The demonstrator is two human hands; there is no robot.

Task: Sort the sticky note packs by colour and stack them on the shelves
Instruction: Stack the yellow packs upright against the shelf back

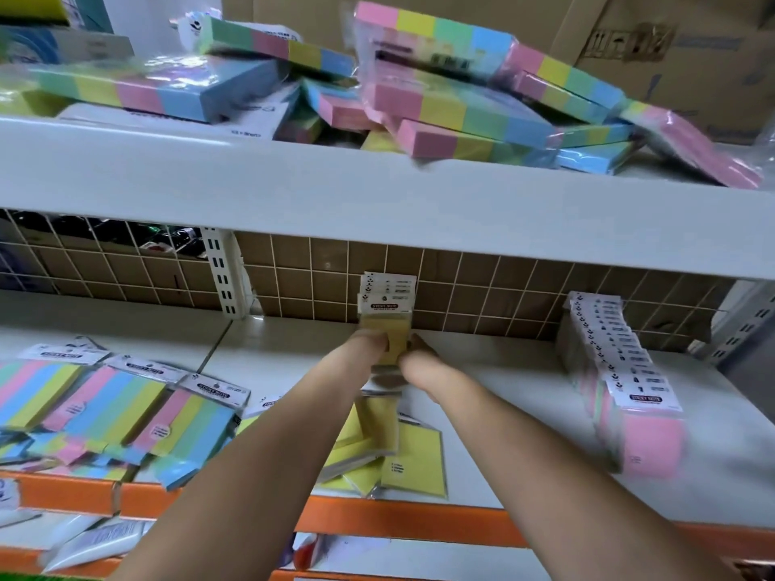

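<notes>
1. White metal shelving fills the view: an upper shelf (377, 190) crosses the whole width, and a lower shelf (524, 387) with an orange front edge sits beneath it, backed by a wire grid (482, 295) over brown cardboard.
2. Cardboard boxes (671, 44) stand at the far right behind the upper shelf.
3. Multicolour packs (453, 106) in pink, yellow, green and blue stripes lie jumbled on the upper shelf, tilted over one another.
4. More striped packs (109, 408) lie flat at the near left of the lower shelf, header cards pointing far.
5. A row of pink packs (646, 438) stands on edge at the right, the row running from near to far.
6. Loose yellow packs (415, 459) lie flat near the middle front edge.
7. A small stack of yellow packs (388, 316) stands upright against the grid, long axis vertical, header cards up.
8. The left hand (365, 345) and right hand (419, 362) meet at its lower part, fingers curled round it from either side.
</notes>
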